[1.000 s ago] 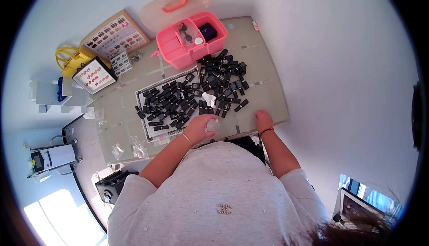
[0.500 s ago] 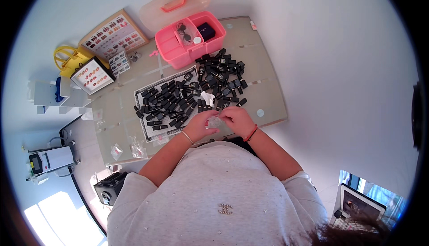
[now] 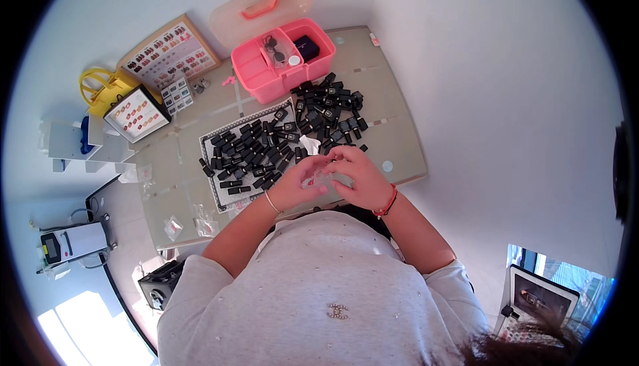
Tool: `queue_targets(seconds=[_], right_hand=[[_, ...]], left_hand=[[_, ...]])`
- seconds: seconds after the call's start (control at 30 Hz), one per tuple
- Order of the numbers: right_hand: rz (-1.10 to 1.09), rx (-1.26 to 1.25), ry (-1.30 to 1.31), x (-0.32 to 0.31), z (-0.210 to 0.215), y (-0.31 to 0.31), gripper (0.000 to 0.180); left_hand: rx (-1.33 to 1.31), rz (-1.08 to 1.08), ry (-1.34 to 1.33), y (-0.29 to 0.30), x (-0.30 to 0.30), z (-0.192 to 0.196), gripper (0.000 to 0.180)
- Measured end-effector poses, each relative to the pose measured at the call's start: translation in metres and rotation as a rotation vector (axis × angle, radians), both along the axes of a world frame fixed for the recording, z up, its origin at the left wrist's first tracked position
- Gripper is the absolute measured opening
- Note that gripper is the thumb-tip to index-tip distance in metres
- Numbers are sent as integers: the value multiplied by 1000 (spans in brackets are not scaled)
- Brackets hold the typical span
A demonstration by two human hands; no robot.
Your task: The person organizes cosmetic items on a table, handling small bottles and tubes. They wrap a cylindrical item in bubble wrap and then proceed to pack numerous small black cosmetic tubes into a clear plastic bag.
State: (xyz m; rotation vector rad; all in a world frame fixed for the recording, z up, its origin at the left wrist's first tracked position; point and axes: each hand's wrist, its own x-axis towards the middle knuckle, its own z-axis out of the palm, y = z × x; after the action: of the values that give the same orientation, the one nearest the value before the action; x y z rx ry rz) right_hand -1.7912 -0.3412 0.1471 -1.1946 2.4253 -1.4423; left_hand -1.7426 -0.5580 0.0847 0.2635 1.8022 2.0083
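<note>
Close in front of my body, at the table's near edge, both hands meet around a small clear plastic bag (image 3: 317,180) with a bit of pink or red showing in it. My left hand (image 3: 291,186) is curled round the bag from the left. From the other side my right hand (image 3: 363,178) arches over it, fingertips and thumb at the plastic; its exact grip is partly hidden. Just beyond the hands lies a crumpled white tissue (image 3: 309,144). Many black nail polish bottles (image 3: 246,153) lie jumbled on a patterned tray (image 3: 213,186), and more black bottles (image 3: 333,110) are heaped right of it.
An open pink storage box (image 3: 266,91) stands at the back. Colour sample boards (image 3: 170,50) and a yellow bag (image 3: 103,93) sit at the back left. Small clear packets (image 3: 205,223) lie on the near left of the table. A wall rises on the right.
My right hand has shifted from a pinch at the bag's upper edge to a wider, arched hold over it. My left hand stays round the bag, turned slightly.
</note>
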Motion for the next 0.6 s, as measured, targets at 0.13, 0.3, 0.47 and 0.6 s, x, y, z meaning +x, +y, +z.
queue_targets(seconds=[0.13,0.3,0.47,0.6], right_hand=[[4,-35,71,-3,12,1,18],[-151,-110,-16,3,31,2,15],[37,-115,-258,1,35,5,13],[-82,-83,-194,8,48,7,8]], left_hand=[[342,-38,-86,4,-8,24,73],[329,-179,-146,5,-14,35,64],[320,-291,-107,8,-12,44,48],[320,-270,-221,12,-9,62,37]])
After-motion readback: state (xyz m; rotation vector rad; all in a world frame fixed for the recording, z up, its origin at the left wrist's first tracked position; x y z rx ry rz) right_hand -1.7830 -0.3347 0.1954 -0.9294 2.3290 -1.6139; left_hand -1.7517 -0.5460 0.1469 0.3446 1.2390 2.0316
